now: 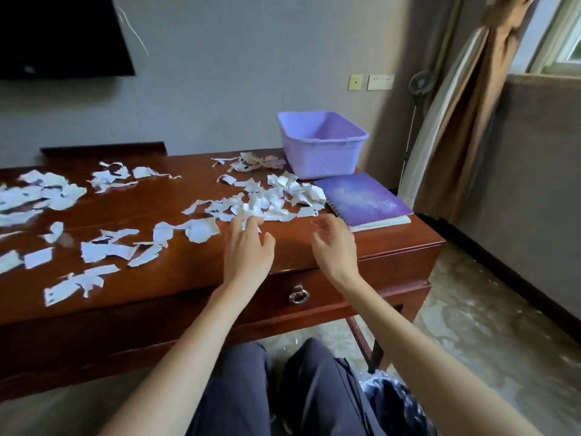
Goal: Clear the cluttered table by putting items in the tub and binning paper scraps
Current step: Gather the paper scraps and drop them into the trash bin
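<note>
**Hands at the scrap pile**

My left hand point(248, 247) is reaching to 12 o'clock, its fingers point(243, 223) spread apart and touching the near edge of the paper scraps point(267, 199). My right hand point(334, 243) is hovering over the table point(188, 262), fingers loosely curled and holding nothing. Scraps are lying scattered from 9 to 12 o'clock. The tub point(323, 146) is sitting upright at 1 o'clock, mouth facing up, its long axis running roughly 11 to 5. The notebook point(364, 196) is lying flat just in front of it, spiral edge facing 9 o'clock.
</note>
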`<state>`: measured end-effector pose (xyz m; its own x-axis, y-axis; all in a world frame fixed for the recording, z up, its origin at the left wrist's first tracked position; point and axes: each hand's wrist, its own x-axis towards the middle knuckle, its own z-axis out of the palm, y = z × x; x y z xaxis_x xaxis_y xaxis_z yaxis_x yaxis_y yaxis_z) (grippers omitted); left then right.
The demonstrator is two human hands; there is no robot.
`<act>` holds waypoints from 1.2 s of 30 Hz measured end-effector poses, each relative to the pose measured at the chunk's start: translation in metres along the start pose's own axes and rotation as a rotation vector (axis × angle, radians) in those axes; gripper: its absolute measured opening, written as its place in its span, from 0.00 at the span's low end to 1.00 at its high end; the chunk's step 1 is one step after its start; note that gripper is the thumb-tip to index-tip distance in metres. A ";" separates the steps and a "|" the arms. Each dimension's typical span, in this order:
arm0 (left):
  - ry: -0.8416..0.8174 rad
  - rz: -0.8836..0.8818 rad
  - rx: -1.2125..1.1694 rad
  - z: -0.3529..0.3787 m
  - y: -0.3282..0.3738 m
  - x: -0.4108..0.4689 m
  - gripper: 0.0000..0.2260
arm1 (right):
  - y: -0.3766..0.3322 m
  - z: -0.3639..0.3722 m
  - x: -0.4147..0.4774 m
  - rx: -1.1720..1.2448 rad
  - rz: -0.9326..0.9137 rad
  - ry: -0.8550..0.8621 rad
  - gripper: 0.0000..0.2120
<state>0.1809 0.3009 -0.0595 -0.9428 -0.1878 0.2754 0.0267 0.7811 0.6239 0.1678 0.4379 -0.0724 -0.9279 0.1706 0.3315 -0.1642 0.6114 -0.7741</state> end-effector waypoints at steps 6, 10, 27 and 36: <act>-0.128 -0.225 0.313 -0.021 -0.074 0.055 0.33 | -0.017 0.060 0.050 -0.385 0.033 -0.241 0.28; -0.241 -0.236 0.371 -0.010 -0.090 0.084 0.38 | -0.023 0.094 0.075 -0.474 0.068 -0.358 0.30; 0.026 -0.009 0.569 0.021 -0.090 0.141 0.19 | -0.023 0.134 0.124 -0.281 -0.065 -0.124 0.03; 0.344 0.021 0.221 0.004 -0.055 0.166 0.14 | -0.038 0.114 0.155 0.134 0.114 -0.044 0.20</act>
<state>0.0214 0.2292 -0.0515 -0.7756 -0.3298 0.5382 -0.0631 0.8889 0.4538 -0.0080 0.3524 -0.0532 -0.9564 0.1966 0.2159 -0.0978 0.4811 -0.8712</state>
